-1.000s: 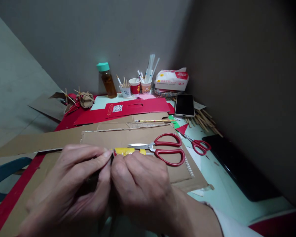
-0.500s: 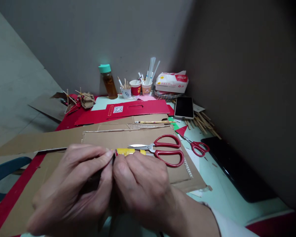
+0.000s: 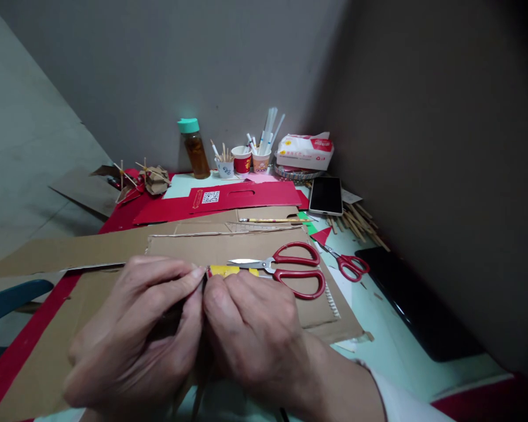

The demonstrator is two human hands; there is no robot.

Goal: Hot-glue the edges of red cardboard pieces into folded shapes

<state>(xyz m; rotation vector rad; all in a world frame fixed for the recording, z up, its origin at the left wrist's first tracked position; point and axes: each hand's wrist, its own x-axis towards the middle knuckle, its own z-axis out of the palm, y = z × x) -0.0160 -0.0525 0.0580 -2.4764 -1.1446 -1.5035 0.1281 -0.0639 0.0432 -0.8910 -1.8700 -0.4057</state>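
Two hands meet at the lower middle of the frame over a pale green desk (image 3: 389, 331) with red edges. The left hand (image 3: 136, 334) brings thumb and fingertips together in a narrow grip; the right hand (image 3: 255, 328) curls its fingers inward beside it. How far either grip closes underneath, and on what, I cannot tell (the knuckles hide it). Just beyond them, near the frame's centre, shows one yellow item (image 3: 222, 270), partly covered by the right hand.

Brown cardboard (image 3: 193, 249) covers much of the desk, from the lower left to right of centre. Two pairs of red-handled scissors lie right of centre: a larger pair (image 3: 270, 265) on the cardboard, a smaller pair (image 3: 341, 259) nearer the right. One black slab (image 3: 413, 299) lies at the right.

Farther off come one pencil (image 3: 268, 220), one phone (image 3: 326, 196) and a scatter of wooden sticks (image 3: 358, 223), too overlapped to count. Past the red card (image 3: 268, 193) stand three small cups (image 3: 242, 163), one green-capped bottle (image 3: 196, 155) and one tissue pack (image 3: 305, 152). A plain grey wall (image 3: 202, 58) rises behind; pale floor (image 3: 22, 129) fills the upper left.
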